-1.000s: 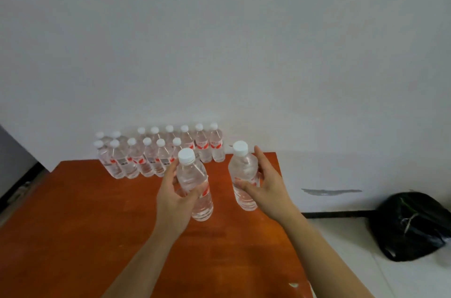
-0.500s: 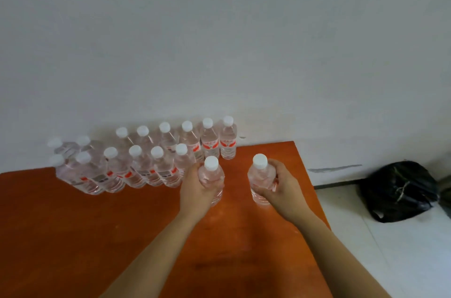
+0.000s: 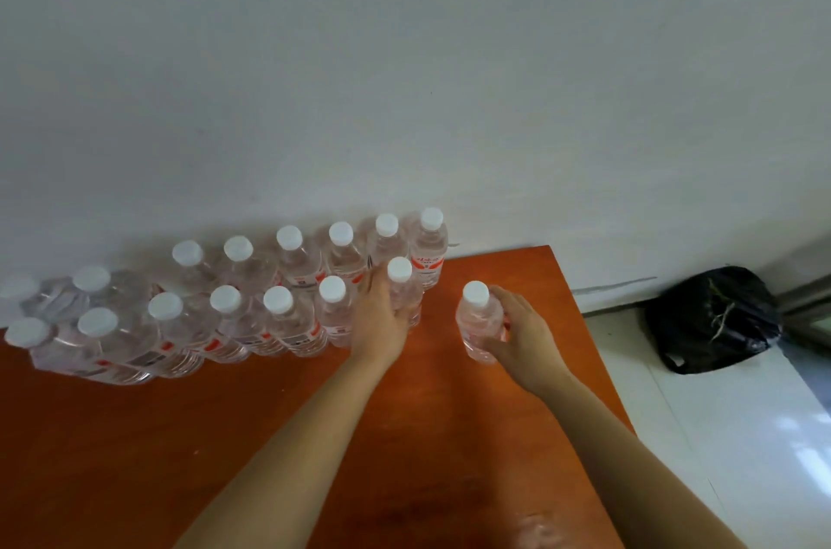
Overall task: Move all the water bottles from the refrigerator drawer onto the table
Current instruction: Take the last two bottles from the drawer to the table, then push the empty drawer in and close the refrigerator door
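Most of the view is filled by a pale wall point(image 3: 404, 76). Below it an orange-brown table point(image 3: 135, 458) is set against that wall. A black bag point(image 3: 710, 319) is seen on the white floor point(image 3: 742, 436) to the right of the table.

Along the far edge of the table two rows of water bottles point(image 3: 292, 323) are stood upright. Their long axes are vertical and their white caps point up.

The left hand point(image 3: 380, 319) is wrapped round the left bottle point(image 3: 399, 272), with fingers curled about its body. This bottle is held upright, cap up, at the right end of the front row, just beside its neighbour.

The right hand point(image 3: 521, 332) is closed round the right bottle point(image 3: 477, 319), with the thumb across the near side. It too is upright with its cap up, near the table's right edge and apart from the rows.

Against half a second earlier, the left bottle has been brought up to the front row, where before a gap was seen. The right bottle is kept apart as before. A second ago both were carried above the table, tilted slightly.
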Available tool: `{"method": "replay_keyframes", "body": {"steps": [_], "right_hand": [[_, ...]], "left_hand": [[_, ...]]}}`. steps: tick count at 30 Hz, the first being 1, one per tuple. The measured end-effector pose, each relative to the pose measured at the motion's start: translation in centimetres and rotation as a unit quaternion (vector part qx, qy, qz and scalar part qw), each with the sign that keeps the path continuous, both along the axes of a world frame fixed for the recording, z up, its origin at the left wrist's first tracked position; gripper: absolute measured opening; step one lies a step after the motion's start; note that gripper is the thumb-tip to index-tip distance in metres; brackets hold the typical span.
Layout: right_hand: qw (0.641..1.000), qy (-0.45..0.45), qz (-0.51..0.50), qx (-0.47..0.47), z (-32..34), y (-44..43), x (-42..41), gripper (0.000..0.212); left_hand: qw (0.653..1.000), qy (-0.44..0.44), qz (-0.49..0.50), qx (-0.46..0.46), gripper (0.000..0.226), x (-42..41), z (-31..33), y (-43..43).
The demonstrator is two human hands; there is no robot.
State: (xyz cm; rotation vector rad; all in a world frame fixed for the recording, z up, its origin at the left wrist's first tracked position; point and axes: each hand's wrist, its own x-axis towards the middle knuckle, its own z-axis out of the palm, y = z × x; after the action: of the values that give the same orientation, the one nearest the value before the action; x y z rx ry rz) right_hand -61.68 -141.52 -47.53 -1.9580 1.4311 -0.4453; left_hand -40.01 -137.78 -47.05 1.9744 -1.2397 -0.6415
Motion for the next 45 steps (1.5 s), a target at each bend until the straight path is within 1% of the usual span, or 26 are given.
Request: {"method": "replay_keyframes", "body": {"steps": [3, 6, 10, 12, 16, 18, 20, 21, 25, 28, 31, 33, 36, 38, 40, 42, 45], "right_hand": [[0.999, 0.019, 0.041, -0.004, 0.0, -2.1, 2.1, 0.073], [0.998, 0.009, 0.063, 0.006, 0.2, -4.0, 4.1, 0.074], [0.99, -0.091, 0.062, 0.089, 0.4, -5.2, 6.0, 0.073], [0.987, -0.112, 0.057, 0.098, 0.5, -4.9, 6.5, 0.074], [0.987, -0.119, 0.073, 0.075, 1.0, -4.2, 6.5, 0.078], [0.986, -0.131, 0.077, 0.071, 1.6, -3.9, 6.1, 0.071], [0.988, -0.128, 0.072, 0.056, 2.4, -3.9, 5.7, 0.065], [0.99, -0.12, 0.067, 0.04, 3.0, -4.0, 5.3, 0.063], [0.994, -0.095, 0.039, -0.046, 7.1, -4.2, 3.0, 0.052], [0.983, -0.063, 0.008, -0.173, 11.3, -3.2, 0.1, 0.047], [0.948, -0.012, -0.028, -0.318, 15.0, -1.4, -3.8, 0.05], [0.928, 0.028, -0.055, -0.368, 16.6, 0.1, -6.9, 0.054], [0.905, 0.078, -0.101, -0.406, 18.1, 2.4, -12.3, 0.059], [0.891, 0.102, -0.137, -0.42, 18.6, 4.2, -16.3, 0.063], [0.881, 0.119, -0.177, -0.422, 18.9, 6.4, -20.6, 0.065], [0.872, 0.141, -0.223, -0.412, 19.4, 8.9, -25.2, 0.066], [0.849, 0.176, -0.3, -0.397, 20.5, 13.4, -32.3, 0.067]], "left_hand": [[1.0, -0.009, -0.01, 0.009, 0.066, 0.2, 0.2, -0.4], [0.999, -0.028, -0.022, 0.029, 0.067, 0.5, 0.3, -0.8], [0.998, -0.026, -0.004, 0.053, 0.07, 1.3, 0.6, -1.0], [0.998, -0.021, -0.007, 0.06, 0.072, 1.3, 0.8, -1.1], [0.998, -0.011, -0.002, 0.057, 0.074, 0.7, 1.4, -0.7], [0.999, -0.002, -0.006, 0.039, 0.067, 0.2, 2.0, -0.3], [1.0, 0.01, -0.008, 0.012, 0.065, -0.2, 3.0, 0.1], [1.0, 0.0, -0.008, 0.003, 0.066, -0.3, 3.7, 0.3], [0.995, -0.094, -0.015, -0.023, 0.068, -0.5, 8.2, 1.1], [0.983, -0.179, -0.001, -0.047, 0.064, -1.5, 12.6, 2.3], [0.96, -0.261, 0.006, -0.104, 0.061, -3.5, 16.5, 4.0], [0.951, -0.279, 0.014, -0.132, 0.063, -5.7, 18.2, 5.3], [0.941, -0.294, 0.003, -0.166, 0.065, -10.3, 19.5, 6.7], [0.938, -0.298, -0.032, -0.173, 0.066, -14.1, 19.7, 7.1], [0.936, -0.293, -0.084, -0.178, 0.069, -18.4, 19.9, 6.9], [0.928, -0.278, -0.143, -0.202, 0.069, -23.1, 20.6, 6.4], [0.905, -0.255, -0.233, -0.247, 0.068, -30.3, 22.3, 5.9]]}}
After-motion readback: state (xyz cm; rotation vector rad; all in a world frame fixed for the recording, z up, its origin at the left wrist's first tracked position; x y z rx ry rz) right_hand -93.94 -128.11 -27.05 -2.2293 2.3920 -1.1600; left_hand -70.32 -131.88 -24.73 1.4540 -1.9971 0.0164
